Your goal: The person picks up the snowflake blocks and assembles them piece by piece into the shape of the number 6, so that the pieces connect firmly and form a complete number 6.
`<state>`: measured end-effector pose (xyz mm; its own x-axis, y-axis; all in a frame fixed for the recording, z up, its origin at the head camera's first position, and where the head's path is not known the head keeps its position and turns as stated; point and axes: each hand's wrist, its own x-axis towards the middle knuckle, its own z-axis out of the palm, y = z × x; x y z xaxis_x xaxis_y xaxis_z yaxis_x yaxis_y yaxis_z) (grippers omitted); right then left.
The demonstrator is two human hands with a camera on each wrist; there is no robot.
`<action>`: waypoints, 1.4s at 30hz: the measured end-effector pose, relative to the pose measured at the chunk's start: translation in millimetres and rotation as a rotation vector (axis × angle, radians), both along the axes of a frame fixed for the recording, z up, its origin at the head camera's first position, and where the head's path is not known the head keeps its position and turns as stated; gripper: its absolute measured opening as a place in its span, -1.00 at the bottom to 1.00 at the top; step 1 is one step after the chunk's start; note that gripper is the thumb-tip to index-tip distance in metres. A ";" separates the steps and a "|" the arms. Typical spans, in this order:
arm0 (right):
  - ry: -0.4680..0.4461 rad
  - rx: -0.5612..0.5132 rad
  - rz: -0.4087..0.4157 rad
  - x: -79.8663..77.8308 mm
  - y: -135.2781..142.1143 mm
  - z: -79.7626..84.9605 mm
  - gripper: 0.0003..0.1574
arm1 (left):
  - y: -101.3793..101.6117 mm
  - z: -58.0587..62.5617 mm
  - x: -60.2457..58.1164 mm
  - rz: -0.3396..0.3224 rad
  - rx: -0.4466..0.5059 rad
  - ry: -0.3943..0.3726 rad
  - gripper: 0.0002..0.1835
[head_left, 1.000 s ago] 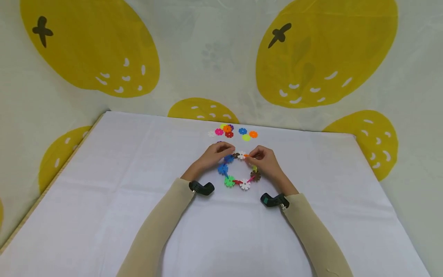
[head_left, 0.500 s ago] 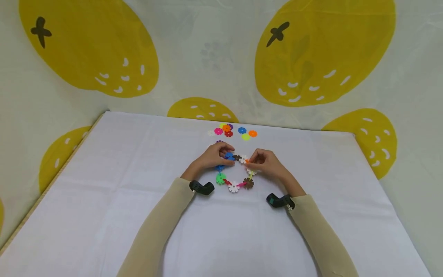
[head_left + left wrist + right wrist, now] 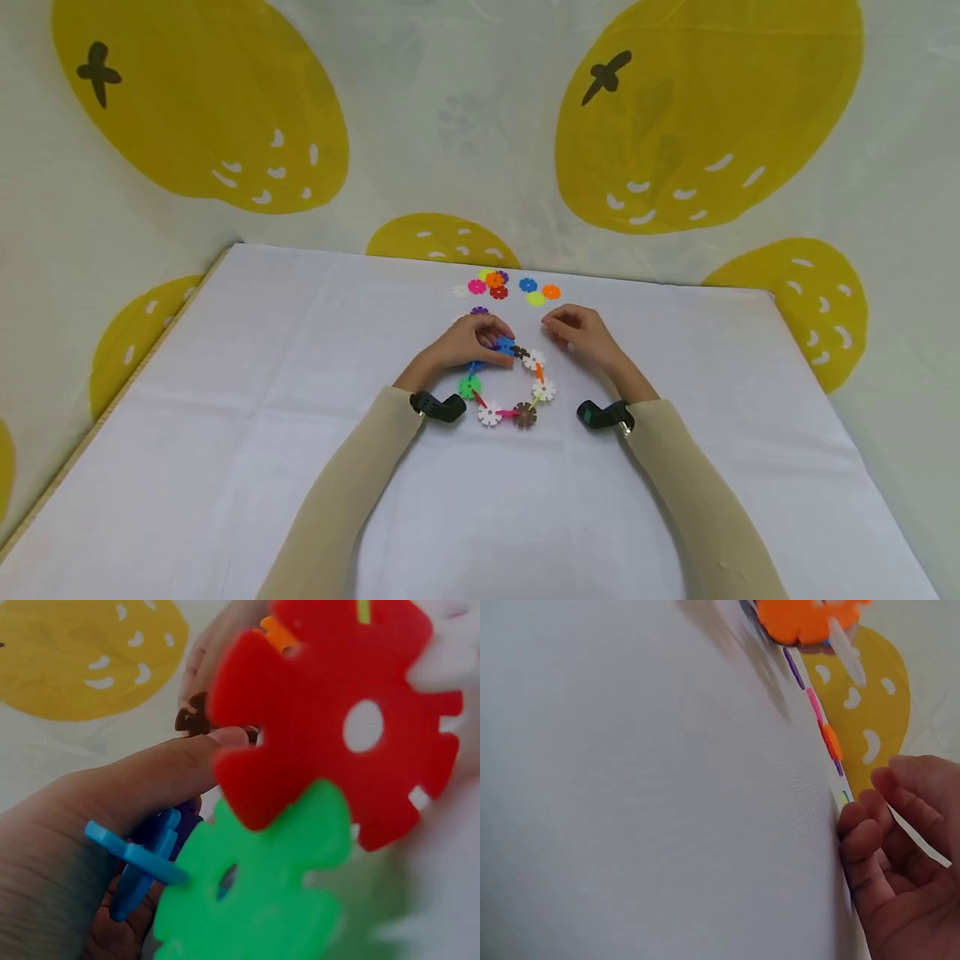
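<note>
My left hand (image 3: 465, 343) grips a ring of interlocking notched plastic discs at its far left, thumb and fingers around the blue disc (image 3: 505, 344). From there the ring curves round through brown, white, orange, yellow, pink and red discs to a green disc (image 3: 469, 387). In the left wrist view a red disc (image 3: 322, 712) and the green one loom large before the thumb (image 3: 180, 765). My right hand (image 3: 585, 329) is off the ring to its right, fingers loosely curled with nothing in them. An orange disc (image 3: 802, 619) of the ring shows in the right wrist view.
Loose discs lie near the table's back edge, among them a pink disc (image 3: 477, 287), a blue disc (image 3: 528, 285) and an orange disc (image 3: 551, 292). A purple disc (image 3: 479, 311) sits just behind the left hand. White cloth (image 3: 337, 333) covers the table.
The right hand has let go of the orange disc on the ring and moved up and away to the right. The ring has swung leftward and nearer, still held by the left hand.
</note>
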<state>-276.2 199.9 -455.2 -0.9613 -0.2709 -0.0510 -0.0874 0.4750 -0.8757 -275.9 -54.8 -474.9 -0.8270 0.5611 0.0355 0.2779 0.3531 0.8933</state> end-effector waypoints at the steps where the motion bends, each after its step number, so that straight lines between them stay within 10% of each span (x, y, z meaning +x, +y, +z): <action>1: -0.005 -0.005 -0.017 -2.9 -0.4 -0.9 -0.68 | -0.4 0.2 -0.1 -0.012 -0.002 -0.004 -0.59; 13: 0.012 -0.001 -0.136 -32.0 -10.1 -7.1 -0.59 | -0.8 3.0 0.3 -0.098 0.003 -0.093 -0.53; 30: 0.068 0.250 -0.092 -47.5 -19.6 -4.7 -0.47 | 1.0 3.7 0.9 -0.095 -0.053 -0.007 -0.55; 42: -0.006 0.122 -0.198 -37.9 -20.3 -1.5 -0.49 | 1.9 2.6 2.5 -0.077 -0.062 0.006 -0.58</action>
<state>-314.2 179.6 -456.7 -0.9946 -0.0686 -0.0776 0.0229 0.5851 -0.8107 -273.4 -52.8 -472.3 -0.7814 0.6240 0.0035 0.3116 0.3854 0.8686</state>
